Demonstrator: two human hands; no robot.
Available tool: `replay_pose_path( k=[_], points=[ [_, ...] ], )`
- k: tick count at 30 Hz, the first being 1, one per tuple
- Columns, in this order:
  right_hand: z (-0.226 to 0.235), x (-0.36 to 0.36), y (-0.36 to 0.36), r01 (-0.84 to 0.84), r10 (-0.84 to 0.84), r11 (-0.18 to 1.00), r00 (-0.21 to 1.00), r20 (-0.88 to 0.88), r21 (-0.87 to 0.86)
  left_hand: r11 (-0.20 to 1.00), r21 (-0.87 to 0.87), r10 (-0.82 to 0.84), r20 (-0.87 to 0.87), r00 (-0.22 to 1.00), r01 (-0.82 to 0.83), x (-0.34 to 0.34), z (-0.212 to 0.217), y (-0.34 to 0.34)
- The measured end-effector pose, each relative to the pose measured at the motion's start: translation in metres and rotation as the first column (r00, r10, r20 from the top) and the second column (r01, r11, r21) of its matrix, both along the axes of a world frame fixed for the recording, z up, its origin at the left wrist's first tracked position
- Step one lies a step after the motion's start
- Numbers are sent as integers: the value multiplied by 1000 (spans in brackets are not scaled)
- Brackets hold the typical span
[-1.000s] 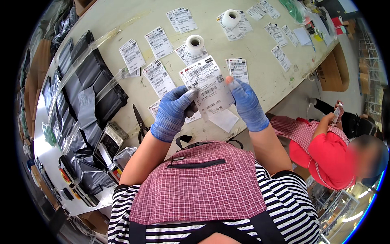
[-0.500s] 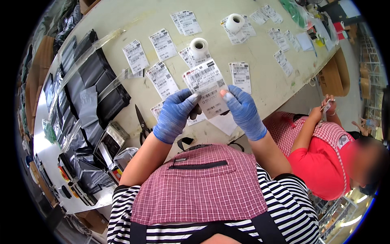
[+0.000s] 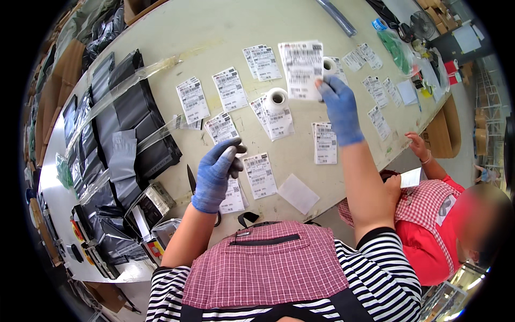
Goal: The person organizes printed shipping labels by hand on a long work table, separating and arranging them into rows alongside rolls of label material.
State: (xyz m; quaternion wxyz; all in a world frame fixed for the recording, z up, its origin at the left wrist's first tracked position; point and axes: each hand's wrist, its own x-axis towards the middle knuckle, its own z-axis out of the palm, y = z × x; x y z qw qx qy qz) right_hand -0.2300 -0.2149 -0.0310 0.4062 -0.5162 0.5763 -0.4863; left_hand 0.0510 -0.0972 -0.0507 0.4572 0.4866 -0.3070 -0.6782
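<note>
Between the thumb and fingers of my right hand (image 3: 341, 107), in a blue glove, is a white printed shipping label (image 3: 301, 68). It is raised above the table near a white roll (image 3: 329, 66) and partly hides it. My left hand (image 3: 217, 174), gloved in blue with grey fingertips, has its fingers curled in, and nothing shows between them. It hovers beside several labels, among them a label (image 3: 261, 176) to its right and a label stack (image 3: 221, 129) beyond it. A second white roll (image 3: 277, 100) sits on labels in the middle.
Black plastic bags (image 3: 142, 121) lie in stacks at the left. Black-handled scissors (image 3: 191, 180) are partly hidden by my left hand. A blank white sheet (image 3: 299, 194) lies near the front edge. At the right, a co-worker in red (image 3: 424, 236) holds a white paper (image 3: 411, 177).
My right hand has carried the label forward, away from my body. My left hand has let go of it and moved slightly left and down. The co-worker's hands have moved apart.
</note>
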Motion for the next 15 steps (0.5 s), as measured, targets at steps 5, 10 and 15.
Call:
replay_pose_path(
  k=[5,10,15],
  points=[
    [-61,16,-100,0,6,994,998,-56,109,989,36,140,46,989,-142,32,-15,5],
    [-115,43,-151,-63,79,954,996,-45,293,969,97,221,71,973,-227,57,-29,15],
    [-152,41,-159,42,99,986,646,-756,164,960,59,269,88,959,-275,81,-43,17]
  ],
)
